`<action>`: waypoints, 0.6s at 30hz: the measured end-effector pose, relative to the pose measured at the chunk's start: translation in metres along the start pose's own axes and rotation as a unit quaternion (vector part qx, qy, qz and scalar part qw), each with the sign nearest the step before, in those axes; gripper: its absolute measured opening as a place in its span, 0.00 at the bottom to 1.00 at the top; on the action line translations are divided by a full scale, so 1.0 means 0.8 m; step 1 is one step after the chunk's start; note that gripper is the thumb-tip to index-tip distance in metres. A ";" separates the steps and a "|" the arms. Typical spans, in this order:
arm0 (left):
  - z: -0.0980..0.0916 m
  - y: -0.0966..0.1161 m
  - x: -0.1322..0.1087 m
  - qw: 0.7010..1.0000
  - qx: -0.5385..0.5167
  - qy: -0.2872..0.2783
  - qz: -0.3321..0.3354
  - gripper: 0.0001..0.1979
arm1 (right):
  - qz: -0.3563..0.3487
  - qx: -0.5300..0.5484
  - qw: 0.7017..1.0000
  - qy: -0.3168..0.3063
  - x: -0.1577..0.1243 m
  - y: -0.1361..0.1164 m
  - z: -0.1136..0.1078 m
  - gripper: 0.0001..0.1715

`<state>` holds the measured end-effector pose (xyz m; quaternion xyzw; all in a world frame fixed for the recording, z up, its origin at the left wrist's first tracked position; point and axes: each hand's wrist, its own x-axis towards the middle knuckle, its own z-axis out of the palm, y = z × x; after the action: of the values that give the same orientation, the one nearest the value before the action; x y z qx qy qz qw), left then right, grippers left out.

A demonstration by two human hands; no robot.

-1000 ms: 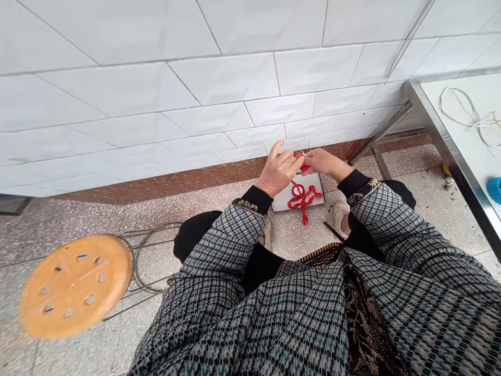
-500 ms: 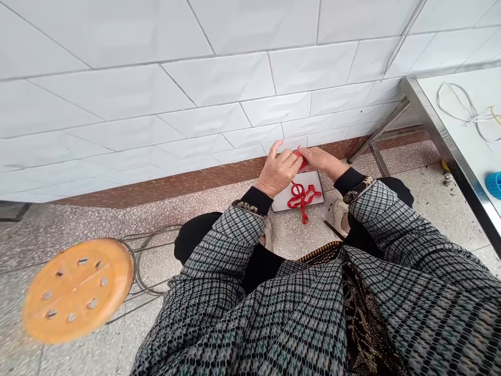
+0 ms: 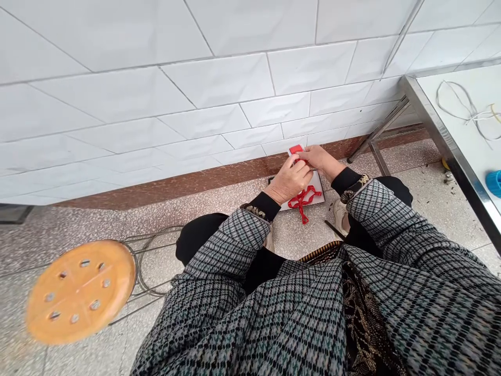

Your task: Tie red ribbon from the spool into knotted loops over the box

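Note:
My right hand [image 3: 319, 158] is closed on a small flat red piece with white edges [image 3: 296, 149]; its exact kind is hard to make out. My left hand [image 3: 291, 180] meets it from below, fingers bent and pressed close to the piece, partly hiding it. Under both hands a shallow white tray with a dark rim [image 3: 320, 180] lies on the floor. Several looped red ribbons [image 3: 304, 198] rest in it, one end hanging over the near rim. My left forearm and hand cover the tray's left part.
A tiled wall [image 3: 219, 78] rises just beyond the hands. To the left lies an orange stool [image 3: 80, 292] with holes and thin metal legs. At right stands a metal-framed table [image 3: 442, 130] with loose wire [image 3: 472, 112] and a blue container [image 3: 493, 183]. A dark stick [image 3: 334, 230] lies near one shoe.
My left hand has moved right and down, over the tray, with its index finger now folded in. The red piece has come up higher, showing its white edges.

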<state>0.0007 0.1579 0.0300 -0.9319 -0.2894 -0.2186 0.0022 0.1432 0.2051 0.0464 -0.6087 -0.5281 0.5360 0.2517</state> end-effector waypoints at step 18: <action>-0.009 -0.016 0.020 0.881 -0.316 0.254 -0.243 0.17 | -0.255 0.189 0.946 0.063 -0.035 -0.060 -0.065 0.13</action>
<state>0.0028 0.1759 0.0414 -0.6961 -0.4117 -0.5216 -0.2717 0.1768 0.2082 0.1146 -0.4275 -0.5374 0.5044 0.5235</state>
